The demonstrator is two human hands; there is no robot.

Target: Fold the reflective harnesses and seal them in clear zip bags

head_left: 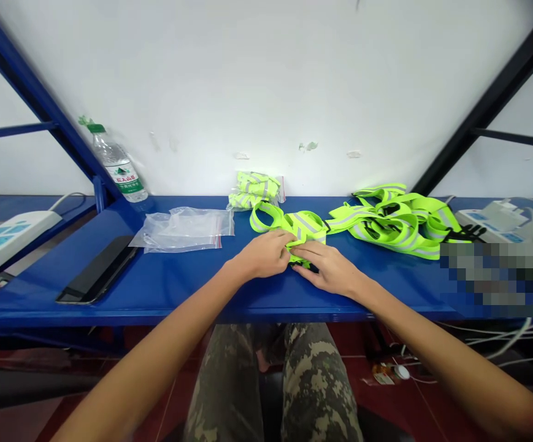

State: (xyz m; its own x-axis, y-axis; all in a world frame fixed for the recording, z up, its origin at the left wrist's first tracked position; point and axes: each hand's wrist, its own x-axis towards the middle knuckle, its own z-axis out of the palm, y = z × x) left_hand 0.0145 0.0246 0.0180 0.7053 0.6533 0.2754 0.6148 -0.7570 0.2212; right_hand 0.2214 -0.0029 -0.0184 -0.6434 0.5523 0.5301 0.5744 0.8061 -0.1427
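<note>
A neon yellow reflective strap (307,224) with silver stripes lies loosely looped at the middle of the blue table (178,282). My left hand (272,252) has its fingers closed on the strap's near end. From the other side my right hand (324,265) pinches the same part, its fingertips meeting the left ones. A black piece shows under the right fingers; its kind is hidden. To the right lies a tangled heap of similar straps (399,221) with black buckles. Behind the hands sit folded straps (256,187) in a clear bag.
Clear zip bags (183,228) lie flat to the left, beside a black phone (98,270). A water bottle (121,166) leans by the blue frame at the back left. Power strips (8,239) with cables stand at both sides. A blurred patch covers the table's right end.
</note>
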